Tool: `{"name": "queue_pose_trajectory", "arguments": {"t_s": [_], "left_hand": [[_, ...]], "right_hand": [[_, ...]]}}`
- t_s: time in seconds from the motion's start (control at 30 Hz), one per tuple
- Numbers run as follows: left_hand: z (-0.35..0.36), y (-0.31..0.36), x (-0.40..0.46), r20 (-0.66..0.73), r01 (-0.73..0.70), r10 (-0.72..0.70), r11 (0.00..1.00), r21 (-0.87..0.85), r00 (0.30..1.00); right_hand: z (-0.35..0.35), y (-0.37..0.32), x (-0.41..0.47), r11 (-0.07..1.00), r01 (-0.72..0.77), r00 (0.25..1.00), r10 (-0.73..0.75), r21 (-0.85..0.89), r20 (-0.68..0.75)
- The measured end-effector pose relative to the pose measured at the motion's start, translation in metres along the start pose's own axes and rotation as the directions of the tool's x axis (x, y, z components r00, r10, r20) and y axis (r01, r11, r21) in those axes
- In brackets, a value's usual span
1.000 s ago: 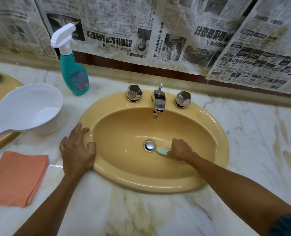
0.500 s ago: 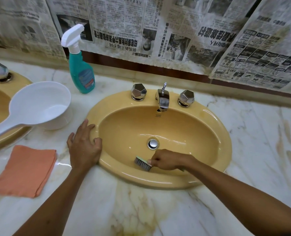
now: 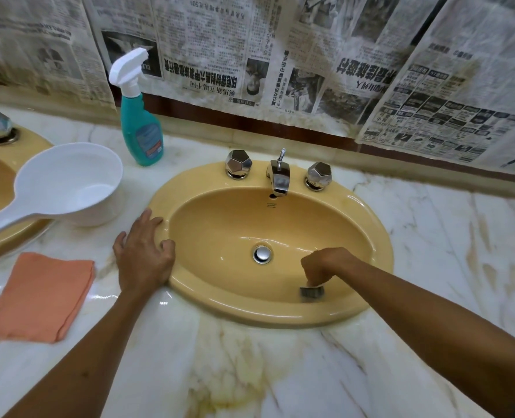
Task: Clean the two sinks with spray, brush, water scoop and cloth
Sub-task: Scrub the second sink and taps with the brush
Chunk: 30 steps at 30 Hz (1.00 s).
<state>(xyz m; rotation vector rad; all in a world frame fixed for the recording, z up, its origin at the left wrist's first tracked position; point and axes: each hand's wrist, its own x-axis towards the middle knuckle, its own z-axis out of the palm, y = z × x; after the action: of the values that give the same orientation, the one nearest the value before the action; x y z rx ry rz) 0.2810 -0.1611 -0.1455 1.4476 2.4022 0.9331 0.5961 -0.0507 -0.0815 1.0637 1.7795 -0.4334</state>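
My right hand grips a small grey-bristled brush against the yellow oval ceramic sink; my left hand rests flat, fingers spread, on its left rim.

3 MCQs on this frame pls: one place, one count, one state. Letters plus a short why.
1. Where is the brush?
A. On the counter
B. Inside the right-hand sink, on its near wall
C. In the scoop

2. How many faceted metal knobs show?
A. One
B. Three
C. Five

3. What is the left hand doing?
A. Resting spread on the sink rim, holding nothing
B. Gripping the spray bottle
C. Wiping with the cloth

Key:
1 B: the right hand presses it there, right of the drain.
2 B: two flank the faucet, one sits at far left.
3 A: fingers lie flat, and the spray bottle and cloth lie apart.
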Motion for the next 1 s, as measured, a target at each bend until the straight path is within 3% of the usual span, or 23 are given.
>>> {"name": "queue_pose_trajectory", "arguments": {"t_s": [0.03, 0.07, 0.13, 0.2, 0.23, 0.3, 0.37, 0.4, 0.47, 0.53, 0.6, 0.63, 0.7, 0.73, 0.8, 0.87, 0.93, 1.0], "left_hand": [[0.0, 0.001, 0.0, 0.001, -0.001, 0.001, 1.0, -0.001, 1.0], [0.0, 0.002, 0.0, 0.002, -0.003, 0.003, 1.0, 0.0, 1.0], [-0.001, 0.003, 0.0, 0.005, -0.005, 0.004, 1.0, 0.006, 1.0], [-0.002, 0.003, -0.001, 0.014, -0.003, 0.003, 1.0, 0.011, 1.0], [-0.003, 0.002, -0.001, 0.019, -0.006, 0.006, 1.0, 0.017, 1.0], [-0.003, 0.002, -0.002, 0.03, -0.018, 0.017, 0.999, 0.036, 0.999], [-0.003, 0.002, -0.001, 0.035, -0.019, 0.017, 0.998, 0.056, 0.999], [-0.002, 0.002, -0.001, 0.037, -0.016, 0.013, 0.998, 0.061, 0.999], [-0.002, 0.003, -0.001, 0.049, -0.005, 0.001, 0.998, 0.068, 0.999], [-0.003, 0.005, 0.0, 0.075, 0.005, -0.011, 0.997, 0.078, 0.997], [-0.004, 0.01, -0.002, 0.094, 0.023, -0.033, 0.994, 0.105, 0.995], [-0.004, 0.012, -0.003, 0.099, 0.027, -0.04, 0.991, 0.13, 0.994], [-0.004, 0.017, -0.006, 0.101, 0.039, -0.056, 0.985, 0.17, 0.993], [-0.004, 0.019, -0.007, 0.101, 0.051, -0.07, 0.983, 0.177, 0.992], [-0.004, 0.023, -0.008, 0.108, 0.077, -0.099, 0.978, 0.194, 0.989], [-0.001, 0.028, -0.009, 0.122, 0.112, -0.142, 0.967, 0.228, 0.982], [0.005, 0.036, -0.01, 0.124, 0.179, -0.215, 0.951, 0.252, 0.969], [0.01, 0.045, -0.014, 0.13, 0.246, -0.283, 0.938, 0.242, 0.95]], "right_hand": [[0.001, -0.001, 0.0, 1.0, -0.009, 1.0, 0.009, 0.009, 0.009], [-0.001, -0.005, -0.002, 0.991, 0.032, 0.999, -0.034, 0.132, 0.017], [-0.009, -0.019, -0.013, 0.867, 0.172, 0.98, -0.201, 0.468, 0.012], [-0.012, -0.022, -0.021, 0.768, 0.19, 0.967, -0.255, 0.612, 0.02], [-0.01, -0.013, -0.019, 0.813, 0.149, 0.976, -0.212, 0.563, 0.047], [-0.003, 0.014, -0.017, 0.975, -0.005, 0.999, -0.006, 0.223, 0.048], [0.008, 0.039, -0.015, 0.972, -0.169, 0.984, 0.158, -0.166, -0.079], [0.011, 0.043, -0.015, 0.958, -0.184, 0.979, 0.16, -0.218, -0.122], [0.01, 0.034, -0.017, 0.998, -0.066, 0.992, 0.068, 0.021, -0.107], [0.006, 0.022, -0.022, 0.876, 0.058, 0.996, -0.085, 0.478, 0.036], [0.003, 0.024, -0.028, 0.792, 0.04, 0.983, -0.141, 0.609, 0.119], [0.003, 0.033, -0.028, 0.858, 0.013, 0.988, -0.091, 0.513, 0.126], [-0.001, 0.054, -0.029, 0.989, -0.114, 0.993, 0.114, 0.095, 0.01], [-0.003, 0.063, -0.029, 0.976, -0.19, 0.973, 0.173, -0.104, -0.152], [-0.011, 0.075, -0.035, 0.908, -0.29, 0.87, 0.119, -0.303, -0.478], [-0.015, 0.077, -0.038, 0.845, -0.331, 0.793, 0.008, -0.419, -0.61], [-0.013, 0.078, -0.035, 0.857, -0.261, 0.862, -0.001, -0.444, -0.507], [-0.01, 0.077, -0.034, 0.91, -0.156, 0.977, 0.084, -0.384, -0.197]]}}
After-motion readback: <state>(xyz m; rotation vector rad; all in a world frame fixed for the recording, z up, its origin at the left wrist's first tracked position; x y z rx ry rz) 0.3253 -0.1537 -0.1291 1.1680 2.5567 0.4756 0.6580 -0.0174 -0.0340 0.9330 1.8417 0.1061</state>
